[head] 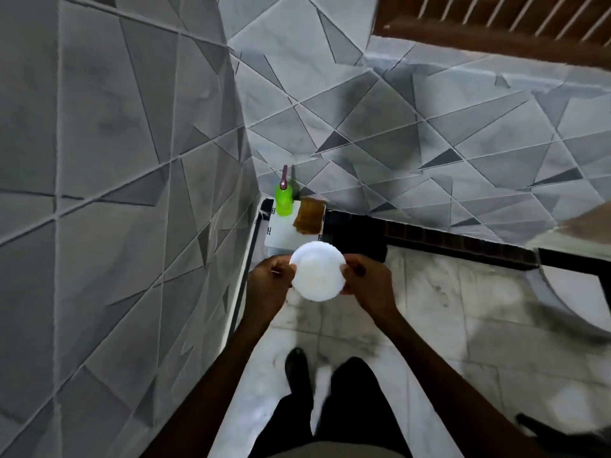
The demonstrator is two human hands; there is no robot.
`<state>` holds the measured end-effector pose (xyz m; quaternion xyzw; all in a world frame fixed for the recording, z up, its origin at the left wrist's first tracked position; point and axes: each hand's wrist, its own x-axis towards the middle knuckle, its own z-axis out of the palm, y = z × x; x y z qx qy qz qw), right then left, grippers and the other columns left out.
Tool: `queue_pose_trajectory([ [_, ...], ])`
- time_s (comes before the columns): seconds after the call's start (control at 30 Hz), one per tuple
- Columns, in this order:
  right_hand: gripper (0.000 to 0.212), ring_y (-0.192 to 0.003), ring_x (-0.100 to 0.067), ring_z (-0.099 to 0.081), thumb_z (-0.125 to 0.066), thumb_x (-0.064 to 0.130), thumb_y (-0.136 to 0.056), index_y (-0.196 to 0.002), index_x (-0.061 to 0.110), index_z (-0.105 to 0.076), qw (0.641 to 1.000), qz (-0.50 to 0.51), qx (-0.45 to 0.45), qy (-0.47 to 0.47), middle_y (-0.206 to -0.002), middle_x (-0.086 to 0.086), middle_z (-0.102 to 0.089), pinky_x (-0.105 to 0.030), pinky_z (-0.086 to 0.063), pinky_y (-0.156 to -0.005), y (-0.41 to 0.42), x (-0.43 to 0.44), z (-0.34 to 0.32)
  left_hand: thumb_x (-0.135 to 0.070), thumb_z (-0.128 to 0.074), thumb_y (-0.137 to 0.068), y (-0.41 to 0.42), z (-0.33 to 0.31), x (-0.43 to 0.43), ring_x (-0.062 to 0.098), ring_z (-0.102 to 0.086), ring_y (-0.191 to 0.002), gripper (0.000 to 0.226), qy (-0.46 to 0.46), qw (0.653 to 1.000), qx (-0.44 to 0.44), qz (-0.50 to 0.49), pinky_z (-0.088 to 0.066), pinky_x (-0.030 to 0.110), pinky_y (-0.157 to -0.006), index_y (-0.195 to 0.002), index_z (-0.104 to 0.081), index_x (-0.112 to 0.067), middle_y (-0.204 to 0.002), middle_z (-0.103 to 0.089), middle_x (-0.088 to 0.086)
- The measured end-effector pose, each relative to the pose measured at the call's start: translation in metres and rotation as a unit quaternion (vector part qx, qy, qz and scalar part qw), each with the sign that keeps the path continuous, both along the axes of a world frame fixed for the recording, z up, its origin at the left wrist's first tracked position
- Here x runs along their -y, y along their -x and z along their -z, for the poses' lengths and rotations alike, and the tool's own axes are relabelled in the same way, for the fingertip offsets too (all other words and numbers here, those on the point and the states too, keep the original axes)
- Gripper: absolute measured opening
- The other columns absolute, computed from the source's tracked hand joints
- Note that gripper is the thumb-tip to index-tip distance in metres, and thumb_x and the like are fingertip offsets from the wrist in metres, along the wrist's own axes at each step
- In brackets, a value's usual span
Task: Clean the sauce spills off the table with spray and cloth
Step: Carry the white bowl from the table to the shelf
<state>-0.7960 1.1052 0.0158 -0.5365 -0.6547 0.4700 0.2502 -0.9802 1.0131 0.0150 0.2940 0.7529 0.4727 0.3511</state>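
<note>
I hold a round white plate level in front of me with both hands. My left hand grips its left rim and my right hand grips its right rim. Just beyond the plate stands a small white table in the corner of two tiled walls. On it a green spray bottle with a purple nozzle stands upright at the back. A brown cloth lies beside the bottle on the table's right part. No sauce spill is discernible from here.
Grey patterned tile walls close in on the left and behind the table. A dark ledge runs along the wall base to the right. My legs and a dark shoe stand on the marble floor. A curved white object sits at the right edge.
</note>
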Motion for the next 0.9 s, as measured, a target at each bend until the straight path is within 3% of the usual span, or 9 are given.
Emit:
queue_pose_trajectory([
  [0.07, 0.019, -0.085, -0.027, -0.072, -0.067, 0.011, -0.095, -0.112, 0.007, -0.073, 0.999, -0.002, 0.002, 0.037, -0.103, -0.013, -0.074, -0.048, -0.063, -0.061, 0.020, -0.038, 0.016, -0.028, -0.069, -0.082, 0.019, 0.012, -0.035, 0.005, -0.069, -0.072, 0.013, 0.021, 0.999, 0.024, 0.001, -0.061, 0.048, -0.074, -0.092, -0.070, -0.036, -0.077, -0.072, -0.014],
  [0.13, 0.018, -0.082, -0.022, -0.071, -0.066, 0.009, -0.095, -0.113, 0.008, -0.072, 0.997, -0.001, 0.001, 0.079, -0.103, -0.012, -0.072, -0.036, -0.063, -0.059, 0.042, -0.075, 0.037, -0.015, -0.069, -0.089, 0.038, 0.030, -0.070, 0.003, -0.067, -0.069, 0.018, 0.043, 0.999, 0.027, 0.000, -0.060, 0.047, -0.077, -0.097, -0.068, -0.031, -0.081, -0.069, -0.011],
  [0.23, 0.018, -0.078, -0.011, -0.067, -0.066, 0.007, -0.095, -0.112, 0.008, -0.071, 0.993, -0.001, -0.001, 0.122, -0.100, -0.010, -0.070, -0.022, -0.059, -0.055, 0.075, -0.125, 0.085, -0.011, -0.067, -0.090, 0.068, 0.075, -0.117, 0.011, -0.068, -0.072, 0.021, 0.066, 0.997, 0.022, -0.017, -0.060, 0.044, -0.078, -0.100, -0.068, -0.030, -0.082, -0.068, -0.008],
  [0.37, 0.023, -0.074, -0.005, -0.065, -0.067, 0.008, -0.094, -0.117, 0.005, -0.070, 0.985, 0.005, 0.026, 0.173, -0.094, -0.007, -0.068, -0.017, -0.057, -0.053, 0.125, -0.187, 0.178, -0.011, -0.068, -0.090, 0.111, 0.169, -0.176, 0.014, -0.067, -0.072, 0.020, 0.110, 0.993, 0.021, -0.039, -0.059, 0.042, -0.081, -0.109, -0.071, -0.018, -0.082, -0.068, -0.005],
  [0.5, 0.017, -0.076, -0.014, -0.067, -0.069, 0.005, -0.091, -0.107, 0.010, -0.070, 0.977, 0.004, 0.037, 0.212, -0.084, 0.004, -0.067, -0.029, -0.062, -0.057, 0.168, -0.231, 0.275, -0.009, -0.065, -0.090, 0.147, 0.270, -0.222, 0.023, -0.068, -0.086, 0.022, 0.160, 0.985, 0.010, -0.060, -0.053, 0.034, -0.087, -0.111, -0.072, -0.012, -0.094, -0.071, 0.006],
  [0.57, 0.015, -0.075, -0.013, -0.068, -0.070, 0.006, -0.090, -0.102, 0.015, -0.071, 0.977, -0.001, 0.062, 0.206, -0.081, 0.004, -0.069, -0.041, -0.064, -0.066, 0.189, -0.247, 0.331, -0.008, -0.062, -0.091, 0.165, 0.325, -0.241, 0.019, -0.064, -0.090, 0.024, 0.185, 0.981, -0.005, -0.057, -0.045, 0.019, -0.080, -0.113, -0.071, -0.009, -0.101, -0.072, 0.009],
  [0.63, 0.015, -0.077, -0.015, -0.070, -0.070, 0.010, -0.090, -0.097, 0.023, -0.070, 0.975, -0.007, 0.091, 0.200, -0.080, 0.006, -0.070, -0.045, -0.063, -0.074, 0.209, -0.258, 0.383, -0.008, -0.061, -0.091, 0.182, 0.375, -0.257, 0.019, -0.063, -0.094, 0.024, 0.204, 0.977, -0.024, -0.050, -0.037, 0.014, -0.075, -0.113, -0.071, -0.009, -0.104, -0.072, 0.011],
  [0.77, 0.020, -0.082, -0.027, -0.073, -0.069, 0.015, -0.087, -0.087, 0.035, -0.065, 0.970, 0.009, 0.109, 0.219, -0.083, 0.001, -0.071, -0.054, -0.061, -0.075, 0.241, -0.271, 0.465, -0.005, -0.060, -0.091, 0.211, 0.446, -0.278, 0.024, -0.063, -0.100, 0.024, 0.224, 0.974, -0.030, -0.036, -0.036, 0.015, -0.078, -0.112, -0.071, -0.004, -0.106, -0.072, 0.015],
  [0.9, 0.013, -0.080, -0.022, -0.065, -0.067, 0.004, -0.092, -0.097, 0.016, -0.063, 0.958, 0.073, 0.094, 0.259, -0.093, -0.004, -0.066, -0.046, -0.061, -0.068, 0.271, -0.279, 0.493, -0.008, -0.060, -0.092, 0.236, 0.483, -0.293, 0.029, -0.063, -0.107, 0.027, 0.236, 0.971, -0.030, -0.014, -0.044, 0.027, -0.091, -0.116, -0.071, -0.006, -0.109, -0.071, 0.016],
])
